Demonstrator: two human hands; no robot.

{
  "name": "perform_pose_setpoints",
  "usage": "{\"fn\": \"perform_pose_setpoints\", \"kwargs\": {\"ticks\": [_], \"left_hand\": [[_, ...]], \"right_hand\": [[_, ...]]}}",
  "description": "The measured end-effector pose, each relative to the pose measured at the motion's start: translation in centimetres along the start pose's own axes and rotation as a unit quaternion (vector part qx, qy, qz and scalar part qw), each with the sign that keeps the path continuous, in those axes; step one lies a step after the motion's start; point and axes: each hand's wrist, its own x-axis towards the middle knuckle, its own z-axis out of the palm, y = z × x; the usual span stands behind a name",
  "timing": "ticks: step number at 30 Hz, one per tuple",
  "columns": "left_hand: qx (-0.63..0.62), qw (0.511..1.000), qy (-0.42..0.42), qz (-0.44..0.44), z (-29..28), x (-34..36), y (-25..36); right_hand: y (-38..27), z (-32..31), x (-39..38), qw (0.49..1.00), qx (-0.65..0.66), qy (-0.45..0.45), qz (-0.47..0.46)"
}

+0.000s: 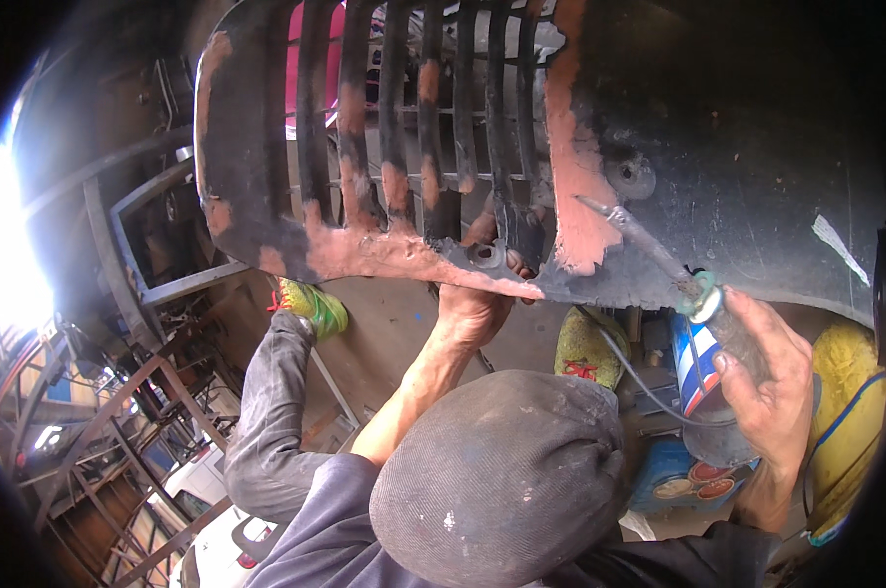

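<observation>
A large black car bumper panel (756,186) with a slatted grille fills the upper part of the head view. Reddish-pink patches (364,257) cover parts of its slats, lower bar and the strip right of the grille. My left hand (477,304) is closed on the lower bar near the grille's right end, some fingers behind it and partly hidden. In my right hand (771,372) is a soldering iron (653,245), gripped by its handle. Its tip points up and left over the pink strip; whether it touches the surface I cannot tell. A grey cord (648,392) loops below.
Below the panel are a blue, white and red can (693,363), a blue box (673,475) and a yellow bag-like thing (844,421). Metal frames (119,412) crowd the left side. Yellow-green shoes (315,309) stand on the floor, and a grey cap (497,480) covers the lower middle.
</observation>
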Motion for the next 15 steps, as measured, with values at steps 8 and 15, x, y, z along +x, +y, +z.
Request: {"fn": "perform_pose_setpoints", "kwargs": {"ticks": [8, 15], "left_hand": [[0.075, 0.997, 0.003, 0.028, -0.7, -0.1, -0.2], [0.065, 0.995, -0.068, 0.034, -0.6, -0.2, -0.2]], "right_hand": [[-0.7, 0.8, 2.4, 0.997, 0.016, -0.043, -0.054], [-0.5, 1.5, 3.1, 0.993, 0.035, -0.049, -0.103]]}}
